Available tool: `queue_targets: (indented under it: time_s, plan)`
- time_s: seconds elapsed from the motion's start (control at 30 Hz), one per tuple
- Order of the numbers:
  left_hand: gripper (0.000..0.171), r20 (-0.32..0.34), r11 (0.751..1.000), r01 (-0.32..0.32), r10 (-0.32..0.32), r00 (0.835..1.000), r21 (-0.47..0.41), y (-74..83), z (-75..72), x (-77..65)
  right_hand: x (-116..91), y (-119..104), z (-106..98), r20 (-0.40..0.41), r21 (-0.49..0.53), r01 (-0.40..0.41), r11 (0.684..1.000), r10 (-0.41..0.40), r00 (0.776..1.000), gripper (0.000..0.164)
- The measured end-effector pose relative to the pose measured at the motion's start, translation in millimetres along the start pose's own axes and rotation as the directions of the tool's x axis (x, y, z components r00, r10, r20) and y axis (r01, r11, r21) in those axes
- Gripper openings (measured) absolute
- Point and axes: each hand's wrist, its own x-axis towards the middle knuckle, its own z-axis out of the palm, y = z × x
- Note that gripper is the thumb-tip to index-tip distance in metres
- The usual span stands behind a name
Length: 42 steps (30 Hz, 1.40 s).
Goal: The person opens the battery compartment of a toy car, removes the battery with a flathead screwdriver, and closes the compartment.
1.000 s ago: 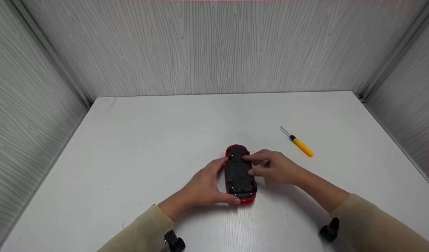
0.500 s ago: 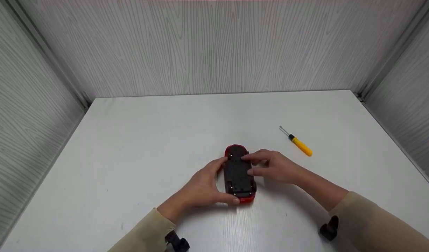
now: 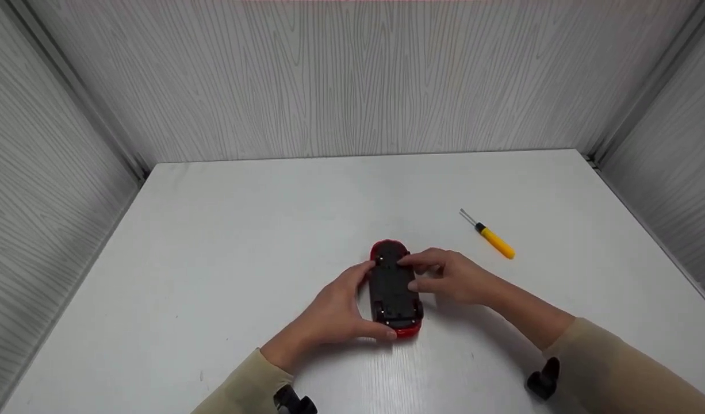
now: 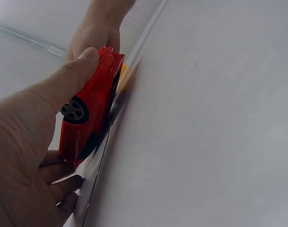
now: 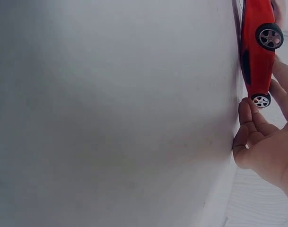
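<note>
A red toy car (image 3: 394, 287) lies upside down on the white table, its black underside facing up. In the left wrist view the car's red side (image 4: 89, 104) and one wheel show. My left hand (image 3: 335, 310) grips it from the left, thumb at the near end and fingertips on the far left side. From the right, my right hand (image 3: 453, 276) holds the car, with index finger and thumb on the underside. The right wrist view shows its other fingers (image 5: 252, 118) bent against the car's side by a wheel. A yellow-handled screwdriver (image 3: 495, 240) lies beyond the right hand.
The white table (image 3: 243, 230) is bounded by grey wood-grain panels, with a back wall (image 3: 352, 80) and side walls left and right. Dark wrist devices (image 3: 542, 379) sit at both sleeve cuffs.
The head view has shifted slightly. Both hands keep the same hold on the car, and the screwdriver stays where it was. The left sleeve has moved a little to the right.
</note>
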Motion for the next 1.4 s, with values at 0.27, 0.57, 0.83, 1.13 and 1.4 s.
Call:
queue_targets:
  time_s: [0.27,0.57,0.83,1.13,1.4]
  plan:
    - [0.128,-0.019,1.0,0.002,-0.002,1.0,0.016,-0.2,3.4,0.5,1,3,2,0.003,0.034,0.045,0.998,-0.046,0.999,0.043]
    - [0.127,-0.024,1.0,0.007,-0.006,1.0,0.022,2.5,1.6,0.5,1,1,1,0.018,0.055,0.03,0.998,-0.032,0.999,0.041]
    - [0.127,-0.02,1.0,0.006,-0.005,1.0,0.025,3.0,1.4,0.7,1,-1,2,0.014,0.09,0.03,0.995,-0.032,0.999,0.041]
    - [0.128,-0.025,1.0,0.008,-0.007,1.0,0.015,2.1,1.5,0.1,-1,-2,4,-0.036,0.082,0.048,0.995,-0.045,0.998,0.042]
    - [0.129,-0.019,0.999,0.024,-0.023,1.0,0.038,2.9,1.7,0.6,-2,-7,4,-0.094,0.012,0.068,0.998,-0.067,0.993,0.041]
